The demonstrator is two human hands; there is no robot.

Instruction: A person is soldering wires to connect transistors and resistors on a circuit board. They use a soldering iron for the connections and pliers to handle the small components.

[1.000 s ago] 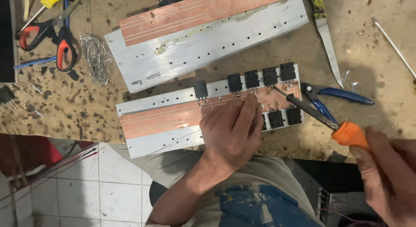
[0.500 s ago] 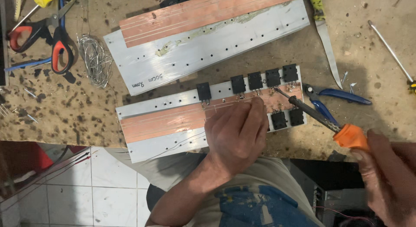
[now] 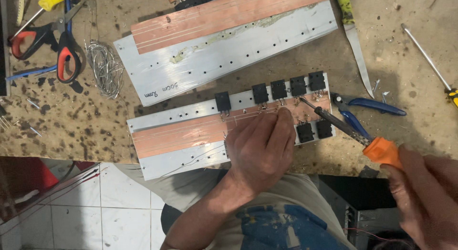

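**Soldering iron held to a copper-clad board on a cluttered tabletop**

At the far left of the scarred tabletop point(image 3: 57, 121), red-handled scissors point(image 3: 57, 52) are seen beside a yellow-handled screwdriver point(image 3: 50, 1), and just to their right a loose coil of thin wire point(image 3: 105, 68) lies. Further right, at the top, a long aluminium plate with a copper strip point(image 3: 229, 44) is laid at a slant. Below it, near the tabletop's front edge, a second aluminium plate carrying a copper-clad board point(image 3: 186, 133) is placed, with a row of black components point(image 3: 279, 90) mounted along its upper edge and two more at its lower right.

The left hand point(image 3: 262, 149) is pressed down on the middle of this board, its fingers point(image 3: 281, 126) curled narrowly with the tips touching the copper near the component leads; whether something thin is pinched there cannot be told. The dark tip of a soldering iron point(image 3: 341, 123) is brought to the board just right of those fingers. Its orange handle is gripped in the right hand point(image 3: 424, 192) at the lower right, the fingers closed around it. Behind the iron, blue-handled pliers point(image 3: 367, 109) lie, with a knife point(image 3: 355, 44) above them and another screwdriver point(image 3: 429, 59) at the far right
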